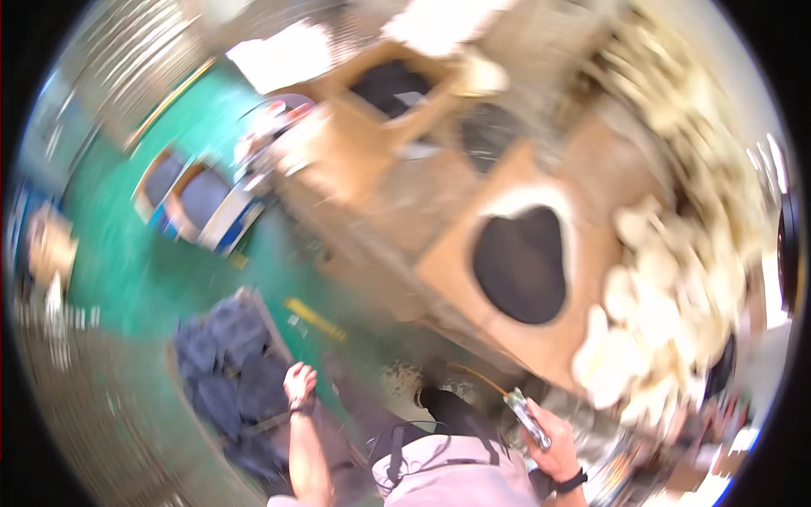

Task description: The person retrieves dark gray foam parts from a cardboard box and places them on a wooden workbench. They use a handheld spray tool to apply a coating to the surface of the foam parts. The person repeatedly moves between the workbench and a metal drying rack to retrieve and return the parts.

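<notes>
My right hand (555, 448) is closed around a slim silver hand tool (529, 420) at the lower right. A thin orange hose (480, 375) runs from the tool's far end. My left hand (300, 384) hangs at the lower middle with its fingers curled; whether anything is in them is hidden. Beside it on the left stands a large box (274, 331) heaped with dark blue padded pieces (224, 359). Ahead of my right hand, a dark rounded pad (519, 266) lies on a cardboard sheet (460, 253) on the workbench, with a pale edge around its top and right.
A big heap of cream-coloured pads (655, 313) covers the bench's right side. Farther back stands an open cardboard box (342, 139) with dark pieces. Blue-and-tan bins (203, 203) sit on the green floor (110, 262), left of the bench. Motion blurs much of the view.
</notes>
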A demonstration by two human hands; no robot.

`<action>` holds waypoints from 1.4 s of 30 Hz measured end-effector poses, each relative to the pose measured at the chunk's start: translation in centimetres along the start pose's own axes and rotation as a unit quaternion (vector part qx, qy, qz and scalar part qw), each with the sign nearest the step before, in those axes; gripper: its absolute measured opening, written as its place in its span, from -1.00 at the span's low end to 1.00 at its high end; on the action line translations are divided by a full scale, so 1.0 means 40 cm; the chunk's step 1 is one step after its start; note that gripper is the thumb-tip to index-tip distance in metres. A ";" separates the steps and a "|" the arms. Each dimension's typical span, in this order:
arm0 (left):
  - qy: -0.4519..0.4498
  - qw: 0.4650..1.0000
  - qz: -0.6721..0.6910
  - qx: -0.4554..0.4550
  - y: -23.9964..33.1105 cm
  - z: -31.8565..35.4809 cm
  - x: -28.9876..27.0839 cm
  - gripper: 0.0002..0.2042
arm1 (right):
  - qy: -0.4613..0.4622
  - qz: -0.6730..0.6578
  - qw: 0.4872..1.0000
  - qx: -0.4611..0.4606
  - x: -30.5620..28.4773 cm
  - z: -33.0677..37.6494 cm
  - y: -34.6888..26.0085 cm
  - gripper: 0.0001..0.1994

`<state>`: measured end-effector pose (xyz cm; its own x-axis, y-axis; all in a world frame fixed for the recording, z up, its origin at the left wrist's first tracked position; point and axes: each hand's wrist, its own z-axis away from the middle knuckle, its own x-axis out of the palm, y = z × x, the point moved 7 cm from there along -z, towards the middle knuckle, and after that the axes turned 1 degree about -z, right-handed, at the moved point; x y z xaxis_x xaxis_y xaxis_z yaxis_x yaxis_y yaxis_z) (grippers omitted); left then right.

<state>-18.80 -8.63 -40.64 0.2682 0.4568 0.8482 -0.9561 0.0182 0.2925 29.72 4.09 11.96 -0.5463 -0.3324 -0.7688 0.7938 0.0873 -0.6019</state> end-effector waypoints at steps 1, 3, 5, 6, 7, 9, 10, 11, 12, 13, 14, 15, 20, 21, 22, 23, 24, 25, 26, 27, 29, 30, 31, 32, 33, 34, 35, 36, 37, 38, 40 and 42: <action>0.254 0.919 -0.299 0.034 -0.013 -0.005 0.106 -0.76 | 0.048 -0.006 0.998 0.031 -0.029 0.031 0.034 -0.44; 0.218 0.924 -0.310 -0.043 -0.039 -0.028 0.091 -0.70 | 0.111 -0.045 0.992 0.039 -0.115 0.069 0.083 -0.42; 0.187 0.914 -0.344 -0.101 -0.082 -0.079 0.158 -0.72 | 0.167 -0.077 0.982 0.053 -0.178 0.105 0.141 -0.39; 0.193 0.897 -0.382 -0.110 -0.134 -0.039 0.217 -0.78 | 0.191 -0.073 0.977 0.067 -0.203 0.144 0.159 -0.40; 0.201 0.863 -0.446 -0.127 -0.188 -0.021 0.272 -0.87 | 0.225 -0.084 0.968 0.076 -0.225 0.187 0.173 -0.41; 0.154 0.886 -0.351 -0.260 -0.260 -0.026 0.278 -0.96 | 0.273 -0.109 0.951 0.100 -0.261 0.256 0.200 -0.43; 0.096 0.908 -0.180 -0.367 -0.291 -0.026 0.209 -0.91 | 0.285 -0.126 0.944 0.111 -0.278 0.278 0.212 -0.45; 0.043 0.913 -0.119 -0.388 -0.320 -0.030 0.187 -0.88 | 0.296 -0.138 0.937 0.127 -0.286 0.298 0.226 -0.46; -0.009 0.911 -0.054 -0.408 -0.345 -0.036 0.210 -0.79 | 0.319 -0.135 0.930 0.120 -0.293 0.298 0.234 -0.46; -0.117 0.900 -0.067 -0.414 -0.358 -0.024 0.252 -0.74 | 0.341 -0.130 0.924 0.113 -0.300 0.302 0.233 -0.45; -0.100 0.876 -0.272 -0.385 -0.358 -0.028 0.237 -0.72 | 0.360 -0.126 0.919 0.101 -0.309 0.299 0.233 -0.44; -0.077 0.816 -0.462 -0.339 -0.347 -0.029 0.232 -0.70 | 0.352 -0.140 0.920 0.102 -0.313 0.291 0.232 -0.43; -0.019 0.669 -0.721 -0.180 -0.286 -0.053 0.315 -0.66 | 0.275 -0.169 0.946 0.039 -0.312 0.245 0.201 -0.44; 0.037 0.755 -0.624 -0.198 -0.280 -0.061 0.309 -0.64 | 0.257 -0.174 0.950 0.025 -0.305 0.241 0.198 -0.44; 0.091 0.826 -0.513 -0.215 -0.292 -0.071 0.316 -0.59 | 0.239 -0.175 0.955 0.015 -0.296 0.237 0.192 -0.44; 0.092 0.815 -0.530 -0.217 -0.283 -0.083 0.303 -0.59 | 0.243 -0.168 0.955 0.007 -0.296 0.234 0.189 -0.43; 0.081 0.825 -0.521 -0.203 -0.275 -0.092 0.297 -0.63 | 0.233 -0.170 0.957 0.016 -0.294 0.228 0.188 -0.43; 0.071 0.835 -0.510 -0.191 -0.269 -0.098 0.282 -0.66 | 0.221 -0.171 0.960 0.026 -0.298 0.221 0.184 -0.42; 0.136 0.859 -0.439 -0.224 -0.273 -0.097 0.273 -0.69 | 0.212 -0.169 0.962 0.040 -0.297 0.218 0.185 -0.42; 0.118 0.866 -0.418 -0.247 -0.288 -0.085 0.283 -0.71 | 0.196 -0.167 0.965 0.040 -0.293 0.219 0.188 -0.42; 0.080 0.879 -0.377 -0.279 -0.270 -0.093 0.264 -0.73 | 0.191 -0.166 0.967 0.027 -0.292 0.220 0.178 -0.44; 0.075 0.885 -0.355 -0.292 -0.264 -0.092 0.251 -0.72 | 0.190 -0.164 0.968 0.021 -0.291 0.224 0.177 -0.45; 0.070 0.890 -0.334 -0.304 -0.256 -0.085 0.240 -0.72 | 0.182 -0.170 0.968 0.035 -0.290 0.231 0.182 -0.45; 0.064 0.893 -0.311 -0.320 -0.266 -0.076 0.250 -0.70 | 0.176 -0.173 0.968 0.052 -0.289 0.241 0.187 -0.45; 0.103 0.859 -0.409 -0.290 -0.252 -0.066 0.236 -0.69 | 0.170 -0.177 0.967 0.069 -0.286 0.251 0.194 -0.46; 0.131 0.811 -0.504 -0.267 -0.273 -0.058 0.270 -0.67 | 0.191 -0.173 0.963 0.082 -0.284 0.270 0.204 -0.43; 0.161 0.755 -0.592 -0.231 -0.260 -0.047 0.293 -0.65 | 0.207 -0.174 0.959 0.086 -0.284 0.283 0.212 -0.40; 0.151 0.746 -0.607 -0.230 -0.263 -0.043 0.312 -0.63 | 0.224 -0.174 0.955 0.089 -0.288 0.295 0.218 -0.38; 0.142 0.737 -0.621 -0.227 -0.262 -0.036 0.318 -0.60 | 0.230 -0.179 0.951 0.102 -0.293 0.305 0.225 -0.41; 0.131 0.728 -0.635 -0.225 -0.262 -0.030 0.324 -0.58 | 0.237 -0.181 0.948 0.109 -0.295 0.316 0.235 -0.41; 0.114 0.714 -0.655 -0.221 -0.267 -0.029 0.333 -0.59 | 0.254 -0.185 0.941 0.123 -0.296 0.342 0.257 -0.41; 0.105 0.700 -0.669 -0.227 -0.280 -0.037 0.335 -0.60 | 0.277 -0.188 0.929 0.160 -0.300 0.368 0.276 -0.45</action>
<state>-4.67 -1.38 -33.19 0.9817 -0.1200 -0.1476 0.1824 0.8135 0.5523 48.98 -4.80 17.73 -0.7840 0.2581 -0.5645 0.5102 -0.2500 -0.8229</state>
